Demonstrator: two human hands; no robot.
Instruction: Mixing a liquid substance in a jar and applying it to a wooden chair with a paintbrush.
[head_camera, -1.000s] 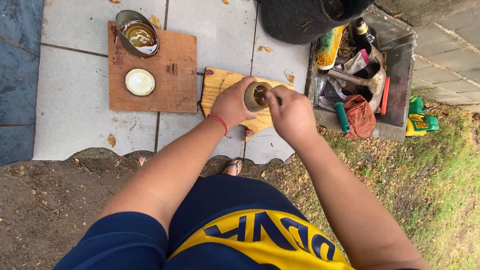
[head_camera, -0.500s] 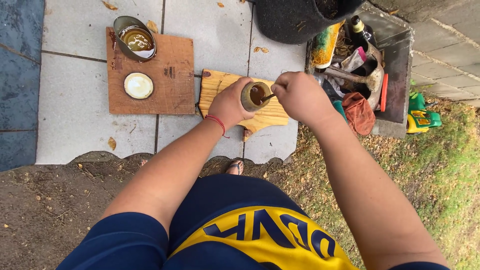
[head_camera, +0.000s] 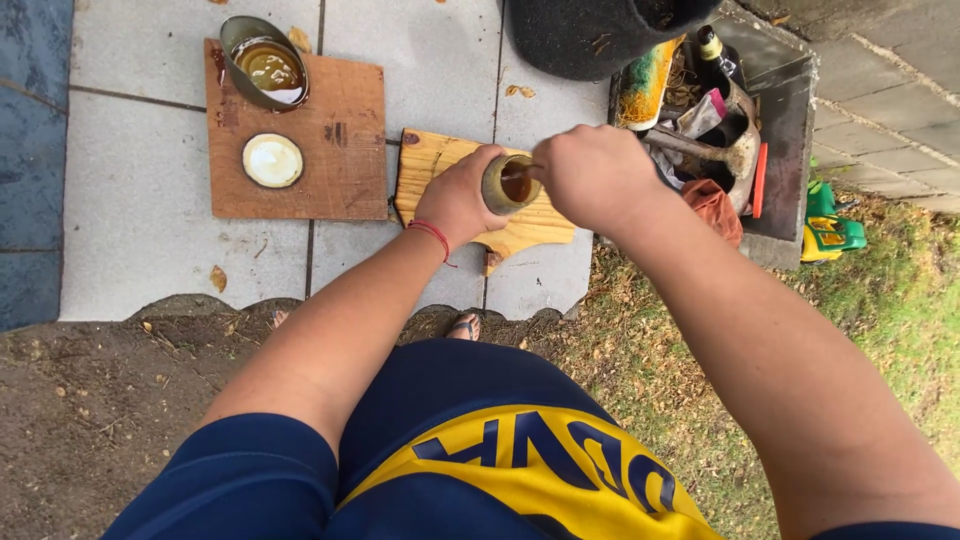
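From the head camera, your left hand (head_camera: 462, 196) wraps its fingers around a small round jar (head_camera: 508, 184) of brown liquid, holding it just above the pale wooden cutting board (head_camera: 440, 160). Your right hand (head_camera: 590, 175) is closed in a fist around a thin stick (head_camera: 522, 171) whose tip dips into the jar's mouth. To the left, a darker square board (head_camera: 340, 150) carries an open tin (head_camera: 262, 62) of brownish liquid and a round white lid (head_camera: 272, 160). A grey tray (head_camera: 785, 120) of tools sits to the right.
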